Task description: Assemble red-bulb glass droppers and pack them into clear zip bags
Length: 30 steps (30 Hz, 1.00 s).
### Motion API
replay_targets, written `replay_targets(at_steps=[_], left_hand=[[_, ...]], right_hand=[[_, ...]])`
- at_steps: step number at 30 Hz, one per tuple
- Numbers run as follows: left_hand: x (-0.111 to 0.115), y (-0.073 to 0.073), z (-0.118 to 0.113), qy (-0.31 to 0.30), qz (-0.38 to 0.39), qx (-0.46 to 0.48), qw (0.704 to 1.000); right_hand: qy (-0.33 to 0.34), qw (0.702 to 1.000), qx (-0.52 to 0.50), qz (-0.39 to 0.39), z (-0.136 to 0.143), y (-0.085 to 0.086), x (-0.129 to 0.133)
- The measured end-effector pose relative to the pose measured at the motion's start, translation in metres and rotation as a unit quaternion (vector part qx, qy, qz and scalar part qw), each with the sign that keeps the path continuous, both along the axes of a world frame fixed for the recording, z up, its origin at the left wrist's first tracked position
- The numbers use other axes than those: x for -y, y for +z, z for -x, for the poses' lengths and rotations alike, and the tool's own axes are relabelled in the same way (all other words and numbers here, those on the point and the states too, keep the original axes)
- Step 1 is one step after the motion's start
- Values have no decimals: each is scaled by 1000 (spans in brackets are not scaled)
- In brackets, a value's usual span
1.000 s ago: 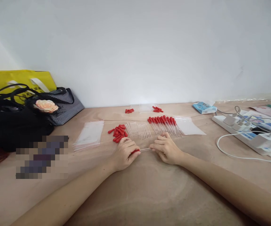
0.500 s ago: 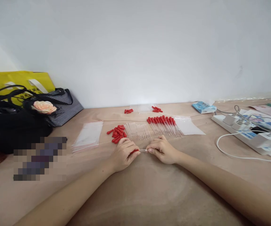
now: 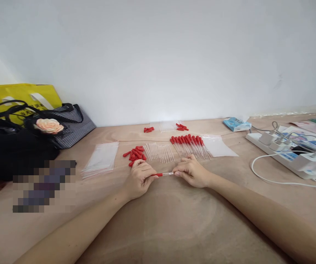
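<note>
My left hand (image 3: 140,178) pinches a red rubber bulb (image 3: 158,175), its open end pointing right. From that end a clear dropper tube (image 3: 167,173) runs across to my right hand (image 3: 188,171), whose fingers are closed on the tube's other end. Bulb and tube meet in one line, held level over the table. Loose red bulbs (image 3: 135,154) lie in a pile just beyond my left hand. Bare clear tubes (image 3: 159,152) are laid out beside them. Behind my right hand rests a row of droppers with red bulbs (image 3: 188,141) fitted on clear tubes.
Clear zip bags (image 3: 100,160) lie on the left, another bag (image 3: 220,146) on the right. A white power strip (image 3: 287,156) with chargers and cables takes up the right side, near a blue tissue pack (image 3: 236,124). Handbags (image 3: 72,128) stand at the left by the wall.
My hands have moved slightly apart. More of the red bulb now shows past my left fingers, with the clear tube between the hands. The view has shifted a little.
</note>
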State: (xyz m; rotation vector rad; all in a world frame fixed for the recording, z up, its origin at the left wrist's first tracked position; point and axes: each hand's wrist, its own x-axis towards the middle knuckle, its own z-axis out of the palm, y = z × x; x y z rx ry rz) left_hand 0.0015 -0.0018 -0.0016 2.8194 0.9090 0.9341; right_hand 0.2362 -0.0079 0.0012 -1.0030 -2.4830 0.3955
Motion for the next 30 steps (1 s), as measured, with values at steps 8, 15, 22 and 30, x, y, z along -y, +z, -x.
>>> replay_targets(at_steps=[8, 15, 22, 30], left_hand=[[1, 2, 0, -24, 16, 10, 1000], [1, 0, 1, 72, 49, 7, 996], [0, -5, 0, 112, 62, 9, 992], [-1, -1, 0, 85, 70, -9, 994]], right_hand=[[9, 1000, 25, -11, -2, 1, -3], [-25, 998, 46, -47, -3, 1, 0], [-339, 939, -46, 20, -15, -3, -42], [-449, 892, 43, -5, -3, -6, -70]])
